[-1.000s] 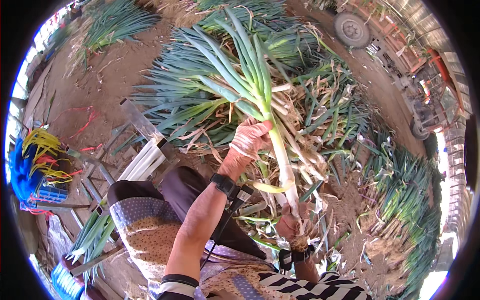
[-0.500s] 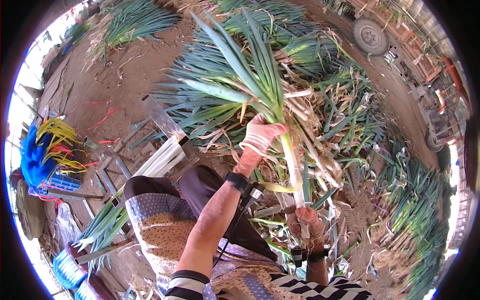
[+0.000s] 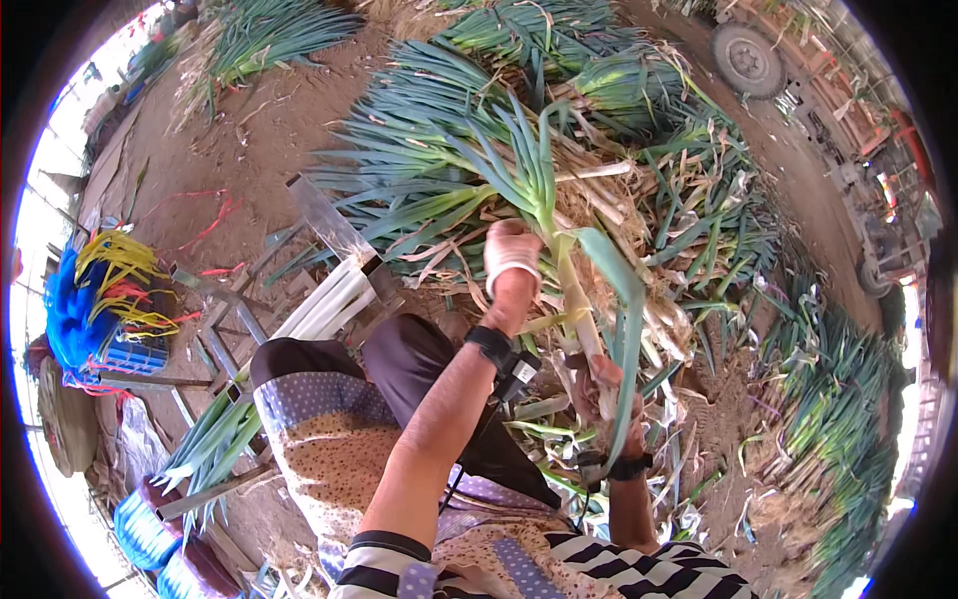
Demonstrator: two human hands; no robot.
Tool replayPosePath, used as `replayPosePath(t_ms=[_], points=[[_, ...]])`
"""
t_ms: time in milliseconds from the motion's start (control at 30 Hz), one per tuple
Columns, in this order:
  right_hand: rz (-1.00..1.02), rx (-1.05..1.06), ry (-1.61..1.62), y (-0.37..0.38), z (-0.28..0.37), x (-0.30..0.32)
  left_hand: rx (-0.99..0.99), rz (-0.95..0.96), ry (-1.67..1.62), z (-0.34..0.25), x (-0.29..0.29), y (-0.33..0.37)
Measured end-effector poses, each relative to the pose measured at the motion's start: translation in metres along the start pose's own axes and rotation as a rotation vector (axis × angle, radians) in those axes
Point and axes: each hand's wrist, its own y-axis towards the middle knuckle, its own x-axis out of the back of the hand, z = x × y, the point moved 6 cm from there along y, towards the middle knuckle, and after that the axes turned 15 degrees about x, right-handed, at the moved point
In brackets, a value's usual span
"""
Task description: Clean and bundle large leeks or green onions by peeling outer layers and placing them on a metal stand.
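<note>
A long green onion (image 3: 574,285) with a thick pale stalk slants across the middle, its leaves pointing up and away. My right hand (image 3: 604,384) is closed round its lower end, near the roots. One of its broad leaves (image 3: 627,299) bends over and hangs down across my right wrist. My left hand (image 3: 512,250), in a pale glove, is beside the upper stalk with its fingers curled; what they hold, if anything, is hidden. Beyond both hands lies a big heap of green onions (image 3: 419,130).
Left of my knees, a metal frame (image 3: 235,309) holds cleaned white-stalked onions (image 3: 324,299). A blue crate (image 3: 135,354) with blue and yellow ties stands farther left. More onions (image 3: 828,439) lie at the right. A wheeled vehicle (image 3: 748,60) is at the far right.
My left hand has moved off the front of the stalk to its left side. A leaf now droops to the right over my right wrist. My right hand stays at the lower end.
</note>
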Motion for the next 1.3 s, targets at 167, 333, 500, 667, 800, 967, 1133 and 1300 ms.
replayPosePath(t_ms=[167,333,500,667,800,967,1133,1300], points=[[0.212,-0.001,-0.100,-0.033,0.012,0.043,0.483,0.098,-0.320,0.031,-0.015,0.008],[0.251,-0.320,-0.617,-0.058,0.039,0.050,0.571,0.656,-0.747,0.004,-0.042,-0.021],[0.006,-0.062,-1.241,-0.014,0.023,0.106,0.344,0.735,-0.789,-0.048,-0.032,-0.046],[-0.101,1.031,-1.386,0.021,0.079,0.019,-0.107,0.519,-0.531,-0.086,-0.008,-0.061],[-0.052,1.203,-1.555,0.038,0.087,-0.084,-0.154,0.434,-0.590,-0.095,0.001,-0.064],[0.210,1.002,-1.952,0.081,0.038,-0.077,-0.190,0.536,-0.750,-0.099,0.016,-0.042],[0.050,0.513,-1.431,0.058,0.024,-0.005,-0.053,0.386,-0.907,-0.100,0.037,-0.040],[-0.087,0.437,-1.496,0.023,0.018,0.050,-0.029,0.418,-0.926,-0.094,0.043,-0.032]])
